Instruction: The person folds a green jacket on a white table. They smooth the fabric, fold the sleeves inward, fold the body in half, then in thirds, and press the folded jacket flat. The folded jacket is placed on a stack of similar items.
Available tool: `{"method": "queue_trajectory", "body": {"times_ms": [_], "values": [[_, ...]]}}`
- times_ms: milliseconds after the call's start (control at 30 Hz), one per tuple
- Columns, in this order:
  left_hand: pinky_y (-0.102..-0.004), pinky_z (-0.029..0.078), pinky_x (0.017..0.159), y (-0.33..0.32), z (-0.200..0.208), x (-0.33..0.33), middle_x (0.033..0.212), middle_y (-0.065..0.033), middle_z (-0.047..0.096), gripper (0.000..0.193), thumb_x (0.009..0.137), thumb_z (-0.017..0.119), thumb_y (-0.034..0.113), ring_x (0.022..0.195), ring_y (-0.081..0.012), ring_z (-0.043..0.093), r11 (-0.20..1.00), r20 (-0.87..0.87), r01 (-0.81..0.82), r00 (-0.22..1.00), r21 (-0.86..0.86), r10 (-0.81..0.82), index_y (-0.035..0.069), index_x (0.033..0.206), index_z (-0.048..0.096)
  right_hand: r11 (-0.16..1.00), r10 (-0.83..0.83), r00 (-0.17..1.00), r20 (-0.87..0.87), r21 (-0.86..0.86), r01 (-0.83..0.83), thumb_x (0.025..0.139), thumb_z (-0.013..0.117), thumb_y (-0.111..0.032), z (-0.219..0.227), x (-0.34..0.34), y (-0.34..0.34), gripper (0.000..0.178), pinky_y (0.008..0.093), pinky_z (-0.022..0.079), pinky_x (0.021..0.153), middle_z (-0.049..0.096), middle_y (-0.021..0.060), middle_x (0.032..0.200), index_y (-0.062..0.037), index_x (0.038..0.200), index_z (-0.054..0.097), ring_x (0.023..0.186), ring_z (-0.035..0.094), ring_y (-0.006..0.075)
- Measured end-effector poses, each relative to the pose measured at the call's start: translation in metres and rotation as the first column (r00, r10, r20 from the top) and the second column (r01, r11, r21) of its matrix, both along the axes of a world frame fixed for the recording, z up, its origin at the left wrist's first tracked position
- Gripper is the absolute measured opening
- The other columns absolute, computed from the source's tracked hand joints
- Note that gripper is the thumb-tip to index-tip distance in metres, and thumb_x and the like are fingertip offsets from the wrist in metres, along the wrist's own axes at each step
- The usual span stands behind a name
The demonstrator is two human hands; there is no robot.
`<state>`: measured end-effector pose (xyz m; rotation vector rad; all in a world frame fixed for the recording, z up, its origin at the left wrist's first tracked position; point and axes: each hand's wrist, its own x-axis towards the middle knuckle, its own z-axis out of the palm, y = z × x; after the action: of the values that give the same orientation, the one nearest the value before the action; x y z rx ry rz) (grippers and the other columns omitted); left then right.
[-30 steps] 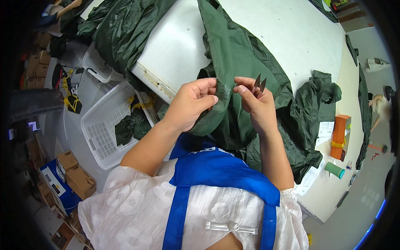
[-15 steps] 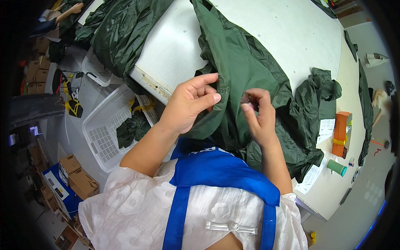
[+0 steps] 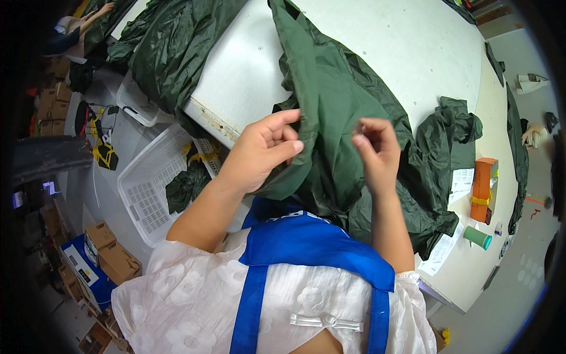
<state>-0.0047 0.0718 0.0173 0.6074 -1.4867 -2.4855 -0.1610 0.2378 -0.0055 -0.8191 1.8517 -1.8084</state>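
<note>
A dark green fabric piece [image 3: 341,97], smooth and slightly shiny, drapes over the pale table edge toward my lap. My left hand [image 3: 258,150] pinches its folded edge between thumb and fingers. Just right of that edge, my right hand [image 3: 380,154] hovers in front of the cloth with thumb and fingertips pressed together. Whatever lies in that pinch, if anything, is too small to make out.
The white tabletop [image 3: 401,41] stretches ahead. More green fabric [image 3: 177,56] hangs at its left end, above a white plastic basket [image 3: 144,200]. At right are an orange box [image 3: 483,183], a green thread spool [image 3: 476,237] and paper sheets [image 3: 439,253]. Other people work at far left and right.
My right hand has moved right, away from the fabric edge, and its fingers have drawn closer together. My left hand has shifted slightly left and down, still pinching the cloth.
</note>
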Motion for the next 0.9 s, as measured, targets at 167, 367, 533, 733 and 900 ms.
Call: {"method": "queue_trajectory", "body": {"times_ms": [167, 367, 533, 733, 900], "values": [[-0.0212, 0.041, 0.048, -0.084, -0.024, 0.052, 0.074, 0.0004, 0.052, 0.063, 0.075, 0.053, -0.001, 0.059, -0.0073, 0.050, 0.945, 0.289, 0.070, 0.957, -0.318, 0.026, 0.001, 0.136, 0.042, 0.894, -0.353, 0.934, -0.053, 0.276, 0.353, 0.088, 0.063, -0.020, -0.042, -0.107, 0.049, 0.019, 0.0178, 0.038, 0.067, 0.053, -0.0044, 0.076, -0.0030, 0.097, 0.061, 0.072, 0.046, 0.0038], [-0.0196, 0.038, 0.047, -0.199, -0.103, 0.131, 0.087, -0.0021, 0.060, 0.060, 0.084, 0.056, 0.011, 0.064, -0.0084, 0.053, 0.720, 0.465, -0.144, 0.675, -0.679, 0.573, 0.014, 0.141, 0.035, 0.299, -0.263, 0.572, -0.777, 0.498, 0.814, 0.093, 0.047, -0.024, -0.096, -0.232, 0.207, 0.031, 0.0448, 0.045, 0.087, 0.063, 0.0219, 0.105, -0.0038, 0.112, 0.061, 0.099, 0.058, 0.0394], [-0.0237, 0.040, 0.049, -0.147, -0.120, 0.118, 0.100, -0.0038, 0.057, 0.080, 0.083, 0.068, 0.028, 0.065, -0.0107, 0.050, 0.864, 0.724, -0.047, 0.524, -0.501, 0.449, 0.017, 0.147, 0.021, 0.344, -0.470, 0.647, -0.601, 0.550, 0.761, 0.091, 0.051, -0.018, -0.127, -0.218, 0.334, 0.037, 0.0390, 0.046, 0.090, 0.061, 0.0231, 0.113, 0.0046, 0.119, 0.056, 0.103, 0.060, 0.0330], [-0.0414, 0.040, 0.094, -0.146, -0.176, 0.114, 0.127, -0.0190, 0.048, 0.072, 0.076, 0.072, 0.021, 0.112, -0.0317, 0.048, 0.411, 0.451, 0.198, 0.517, -0.890, 0.727, 0.001, 0.135, 0.038, 0.269, -0.499, 0.649, -0.575, 0.609, 0.746, 0.089, 0.058, -0.028, -0.151, -0.201, 0.378, 0.044, 0.0386, 0.043, 0.084, 0.061, 0.0222, 0.103, 0.0067, 0.116, 0.054, 0.095, 0.058, 0.0347], [-0.0419, 0.039, 0.099, -0.037, -0.055, -0.097, 0.121, -0.0182, 0.053, 0.056, 0.068, 0.071, 0.014, 0.116, -0.0356, 0.048, 0.183, 0.169, 0.124, 0.952, -0.975, 0.257, 0.005, 0.121, 0.053, 0.457, -0.471, 0.724, -0.504, 0.563, 0.689, 0.086, 0.064, -0.034, -0.146, -0.242, 0.352, 0.065, 0.0380, 0.036, 0.102, 0.051, 0.0264, 0.128, 0.0093, 0.130, 0.043, 0.120, 0.049, 0.0346]]}}
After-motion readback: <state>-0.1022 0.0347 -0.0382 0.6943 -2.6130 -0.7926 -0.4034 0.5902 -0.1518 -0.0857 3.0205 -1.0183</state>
